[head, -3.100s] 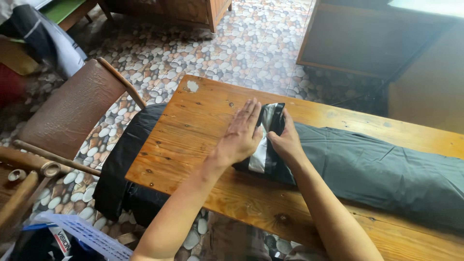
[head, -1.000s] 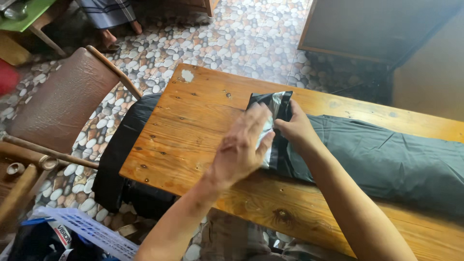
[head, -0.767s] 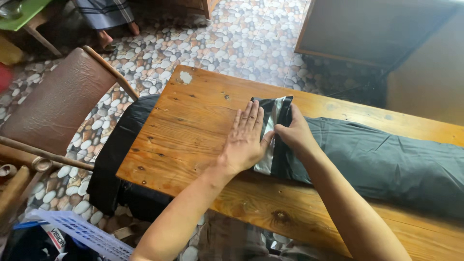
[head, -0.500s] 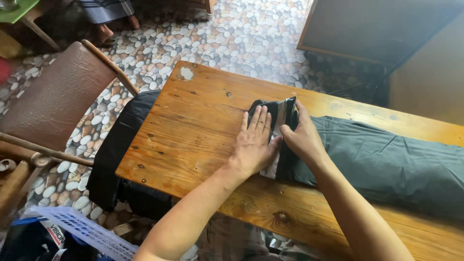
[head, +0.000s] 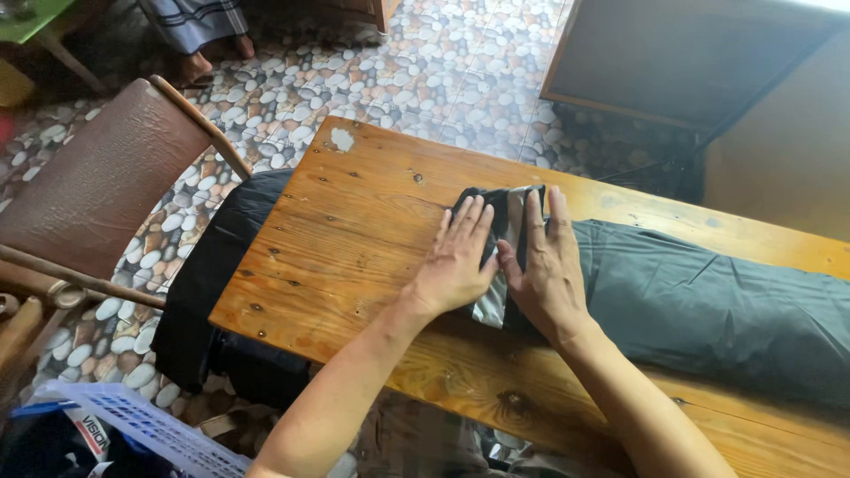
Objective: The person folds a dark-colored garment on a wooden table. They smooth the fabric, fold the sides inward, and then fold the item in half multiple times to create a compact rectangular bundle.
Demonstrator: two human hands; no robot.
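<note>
While fingers lie spread, both hands, left hand [head: 456, 261] and right hand [head: 546, 270], press flat on the folded dark garment [head: 708, 301].

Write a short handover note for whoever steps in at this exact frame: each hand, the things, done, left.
Left hand: flat, palm down on the folded end of the dark grey-green cloth garment.
Right hand: flat beside it on the same fold.
The garment lies lengthwise on the brown wooden plank table.
Done: the end by the hands is folded over, with a pale lining showing.
Left: the rest lies unfolded to the right.
</note>
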